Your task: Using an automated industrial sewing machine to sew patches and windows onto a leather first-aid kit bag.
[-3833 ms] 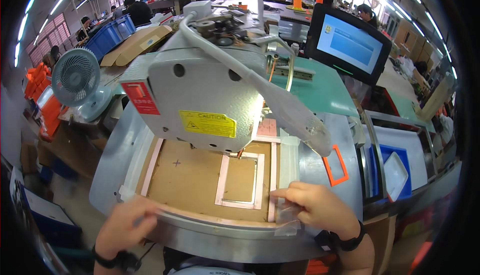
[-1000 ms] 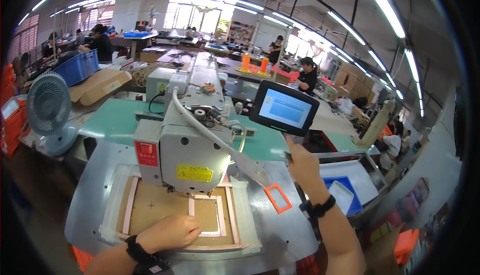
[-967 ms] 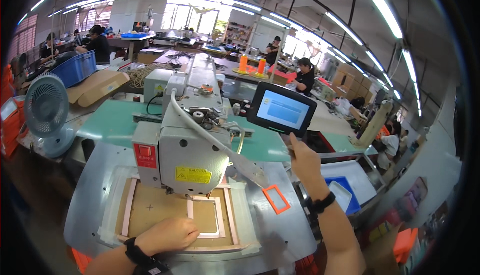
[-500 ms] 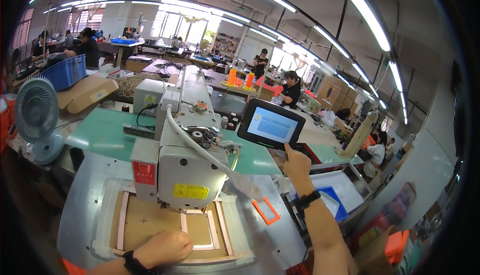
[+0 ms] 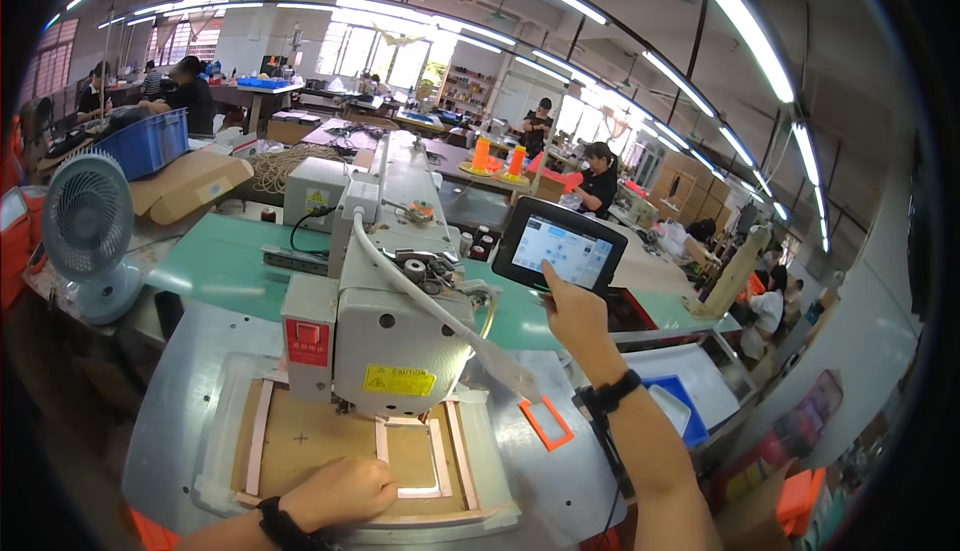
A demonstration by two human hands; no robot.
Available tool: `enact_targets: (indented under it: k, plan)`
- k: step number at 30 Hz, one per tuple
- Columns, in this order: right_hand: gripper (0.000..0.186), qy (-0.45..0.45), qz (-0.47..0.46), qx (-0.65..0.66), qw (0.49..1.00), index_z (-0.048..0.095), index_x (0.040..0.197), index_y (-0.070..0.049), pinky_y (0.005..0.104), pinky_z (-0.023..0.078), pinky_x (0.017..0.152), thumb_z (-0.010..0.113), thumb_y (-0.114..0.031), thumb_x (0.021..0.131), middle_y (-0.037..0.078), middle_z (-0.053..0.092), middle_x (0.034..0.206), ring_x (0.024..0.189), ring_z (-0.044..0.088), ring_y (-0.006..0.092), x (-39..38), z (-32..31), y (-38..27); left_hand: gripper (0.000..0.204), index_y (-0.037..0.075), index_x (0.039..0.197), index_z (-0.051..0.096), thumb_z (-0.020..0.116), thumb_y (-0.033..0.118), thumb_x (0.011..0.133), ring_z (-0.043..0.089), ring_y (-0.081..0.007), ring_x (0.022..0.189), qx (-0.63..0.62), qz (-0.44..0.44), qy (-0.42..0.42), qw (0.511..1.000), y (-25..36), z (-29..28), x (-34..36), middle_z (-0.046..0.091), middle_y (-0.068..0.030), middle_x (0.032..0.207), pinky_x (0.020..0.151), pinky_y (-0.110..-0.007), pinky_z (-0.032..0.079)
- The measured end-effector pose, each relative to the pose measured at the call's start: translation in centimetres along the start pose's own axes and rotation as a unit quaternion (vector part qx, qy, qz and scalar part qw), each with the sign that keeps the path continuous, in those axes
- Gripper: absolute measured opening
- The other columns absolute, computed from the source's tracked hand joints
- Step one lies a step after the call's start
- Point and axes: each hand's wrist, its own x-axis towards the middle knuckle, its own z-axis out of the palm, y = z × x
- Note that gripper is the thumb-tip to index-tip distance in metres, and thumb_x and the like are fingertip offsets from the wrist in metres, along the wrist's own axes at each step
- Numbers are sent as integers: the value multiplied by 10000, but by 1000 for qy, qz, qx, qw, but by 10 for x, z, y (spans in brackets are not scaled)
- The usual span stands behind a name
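My right hand (image 5: 579, 317) is raised to a black-framed touchscreen (image 5: 562, 244), its index finger stretched out onto the lit display and the other fingers curled. It holds nothing. My left hand (image 5: 345, 492) is closed in a fist and rests on a brown template board (image 5: 300, 456) edged with pale strips. What that fist holds, if anything, is hidden. Just beyond it, a smaller rectangle of pale strips (image 5: 439, 459) lies on the board under the head of a grey industrial sewing machine (image 5: 395, 351).
An orange rectangular frame (image 5: 546, 423) lies on the metal plate (image 5: 180, 401) right of the machine. A pale blue fan (image 5: 88, 216) and a blue crate (image 5: 150, 146) stand at left. A blue tray (image 5: 680, 413) is at right. Orange thread spools (image 5: 515, 162) stand behind. Several people work farther back.
The touchscreen has switched from a blue dialog box to a page of icons. My right index finger has moved from its lower edge onto the display. My left fist stays on the board.
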Motion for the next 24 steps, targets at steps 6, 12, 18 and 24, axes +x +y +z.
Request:
enact_targets:
  k: [6, 12, 18, 24]
  plan:
    - [521, 2, -15, -18, 1000, 548, 1373, -200, 467, 506, 605, 636, -143, 863, 129, 699, 842, 726, 672, 347, 32, 14, -8, 248, -8, 709, 602, 524, 171, 862, 601, -393, 692, -3, 6, 7, 1000, 1, 0, 0, 615, -180, 735, 660, -464, 490]
    - [488, -13, -3, -40, 999, 575, 1348, -215, 487, 501, 616, 617, -147, 867, 138, 694, 823, 731, 669, 363, 39, 18, -7, 253, -10, 711, 605, 525, 175, 863, 603, -400, 702, -8, 5, 8, 1000, -1, 2, 0, 623, -184, 747, 671, -469, 493]
    - [424, 24, -6, -14, 1000, 622, 1292, -217, 505, 492, 603, 625, -157, 872, 171, 674, 752, 686, 658, 389, 28, 19, -11, 246, 4, 689, 603, 507, 172, 841, 615, -396, 728, -5, -10, 7, 1000, 2, 0, -2, 633, -184, 746, 702, -488, 502]
    - [412, 23, 4, -20, 1000, 624, 1289, -215, 507, 496, 606, 622, -165, 880, 180, 672, 752, 690, 660, 392, 32, 18, -11, 244, 4, 666, 595, 513, 164, 832, 615, -396, 720, -8, -9, 11, 1000, -2, 2, 0, 630, -185, 737, 696, -490, 501]
